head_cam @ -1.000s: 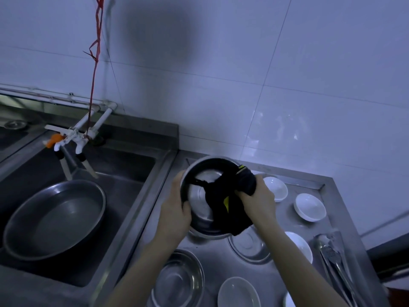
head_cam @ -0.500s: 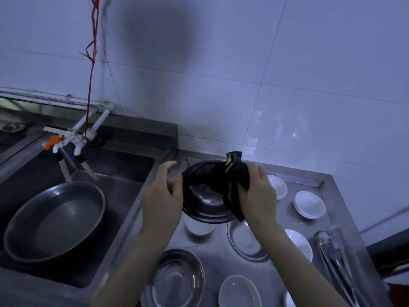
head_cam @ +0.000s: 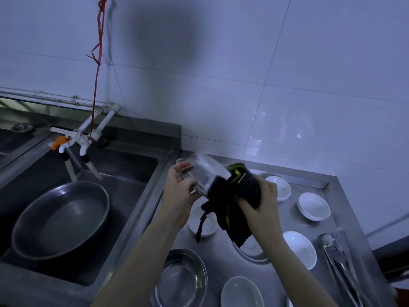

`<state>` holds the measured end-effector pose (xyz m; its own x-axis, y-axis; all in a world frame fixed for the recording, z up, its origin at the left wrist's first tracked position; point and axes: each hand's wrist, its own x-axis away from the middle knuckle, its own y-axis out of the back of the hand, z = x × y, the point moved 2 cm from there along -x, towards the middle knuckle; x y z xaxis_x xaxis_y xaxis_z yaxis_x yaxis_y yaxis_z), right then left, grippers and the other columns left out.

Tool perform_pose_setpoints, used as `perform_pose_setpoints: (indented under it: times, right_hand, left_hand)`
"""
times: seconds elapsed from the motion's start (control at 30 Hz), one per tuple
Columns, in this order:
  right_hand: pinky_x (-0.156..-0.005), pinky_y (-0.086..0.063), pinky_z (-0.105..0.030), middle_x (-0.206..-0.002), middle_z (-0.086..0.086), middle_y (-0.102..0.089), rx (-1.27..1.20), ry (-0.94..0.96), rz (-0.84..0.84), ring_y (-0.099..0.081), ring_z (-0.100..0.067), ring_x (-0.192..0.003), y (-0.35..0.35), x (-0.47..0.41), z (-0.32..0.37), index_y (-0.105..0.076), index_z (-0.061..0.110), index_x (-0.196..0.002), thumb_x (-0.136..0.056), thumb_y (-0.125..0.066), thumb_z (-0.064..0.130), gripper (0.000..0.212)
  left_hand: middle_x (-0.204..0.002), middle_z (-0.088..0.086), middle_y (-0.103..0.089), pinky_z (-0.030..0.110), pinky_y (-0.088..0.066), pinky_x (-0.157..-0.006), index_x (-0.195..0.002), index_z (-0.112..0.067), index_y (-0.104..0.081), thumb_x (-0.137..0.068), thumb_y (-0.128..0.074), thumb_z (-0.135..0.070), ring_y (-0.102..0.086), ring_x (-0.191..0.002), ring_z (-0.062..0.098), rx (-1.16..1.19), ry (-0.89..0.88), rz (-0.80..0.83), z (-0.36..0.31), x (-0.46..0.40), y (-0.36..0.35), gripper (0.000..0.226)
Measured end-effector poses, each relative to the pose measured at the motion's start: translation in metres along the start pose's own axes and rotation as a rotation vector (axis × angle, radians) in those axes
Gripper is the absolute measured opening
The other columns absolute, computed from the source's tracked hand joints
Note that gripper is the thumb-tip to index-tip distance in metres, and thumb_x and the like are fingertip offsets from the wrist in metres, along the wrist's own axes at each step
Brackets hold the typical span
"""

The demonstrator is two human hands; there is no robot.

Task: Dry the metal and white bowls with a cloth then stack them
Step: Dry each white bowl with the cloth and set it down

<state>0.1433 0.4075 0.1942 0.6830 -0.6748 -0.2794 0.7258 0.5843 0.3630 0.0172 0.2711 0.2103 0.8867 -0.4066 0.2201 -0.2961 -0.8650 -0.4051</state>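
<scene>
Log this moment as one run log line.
step: drying | left hand: holds metal bowl | right hand: grips dark cloth against bowl | stacked: not yet

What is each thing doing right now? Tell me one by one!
metal bowl: held up in the air, tipped, blurry from moving.
left hand: holds the bowl.
right hand: grips the cloth.
black cloth: bunched against the bowl, end hanging down.
big pan: lying in the sink.
second metal bowl: upright on the counter.
white bowls: upright, spread out, not stacked.
tongs: lying flat.
</scene>
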Motion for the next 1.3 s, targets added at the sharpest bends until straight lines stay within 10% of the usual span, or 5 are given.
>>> perform_pose_setpoints:
  times: [0.27,0.43,0.7,0.97,1.3]
  right_hand:
    - [-0.11,-0.031,-0.048,-0.142,0.019,-0.036,0.246,0.263,0.173,-0.036,-0.007,-0.132,-0.02,0.006,0.021,-0.034,0.042,-0.14,-0.088,-0.048,0.045,0.054]
    - [-0.113,-0.031,-0.038,-0.146,0.018,-0.041,-0.109,0.061,0.18,-0.038,-0.002,-0.133,-0.025,-0.028,0.038,-0.045,0.056,-0.117,-0.094,-0.052,0.023,0.041]
    - [-0.115,-0.023,-0.056,-0.154,0.014,-0.033,0.226,0.566,0.223,-0.016,-0.017,-0.148,-0.039,0.009,0.022,-0.045,0.027,-0.141,-0.092,-0.044,0.014,0.051]
    - [-0.11,-0.036,-0.043,-0.13,0.017,-0.058,-0.158,0.013,0.214,-0.047,-0.004,-0.127,-0.027,-0.051,0.036,-0.058,0.034,-0.126,-0.089,-0.044,0.023,0.041]
    - [-0.114,-0.024,-0.055,-0.148,0.016,-0.041,0.05,0.397,0.272,-0.025,-0.009,-0.144,-0.049,-0.018,0.022,-0.054,0.027,-0.134,-0.088,-0.042,0.013,0.049]
  left_hand:
    - [-0.139,-0.001,-0.052,0.036,-0.057,-0.083,-0.116,-0.053,-0.059,-0.105,-0.042,-0.017,-0.063,-0.114,0.025,-0.132,-0.003,0.271,-0.005,0.02,-0.021,0.041]
    - [-0.113,0.0,-0.072,0.036,-0.057,-0.083,-0.123,-0.044,-0.06,-0.105,-0.042,-0.016,-0.069,-0.105,0.023,-0.127,0.028,0.323,-0.002,0.025,-0.024,0.038]
    - [-0.126,0.003,-0.067,0.028,-0.059,-0.082,-0.138,-0.033,-0.054,-0.107,-0.032,-0.014,-0.068,-0.11,0.018,0.081,0.068,0.323,-0.015,0.019,-0.015,0.042]
    - [-0.127,0.007,-0.068,0.034,-0.059,-0.084,-0.143,-0.04,-0.043,-0.103,-0.038,-0.003,-0.066,-0.113,0.026,-0.084,0.049,0.482,-0.018,0.019,0.002,0.055]
    - [-0.108,0.012,-0.073,0.027,-0.059,-0.07,-0.118,-0.013,-0.065,-0.106,-0.036,-0.013,-0.073,-0.091,0.019,0.21,0.019,0.098,-0.019,0.006,-0.006,0.031]
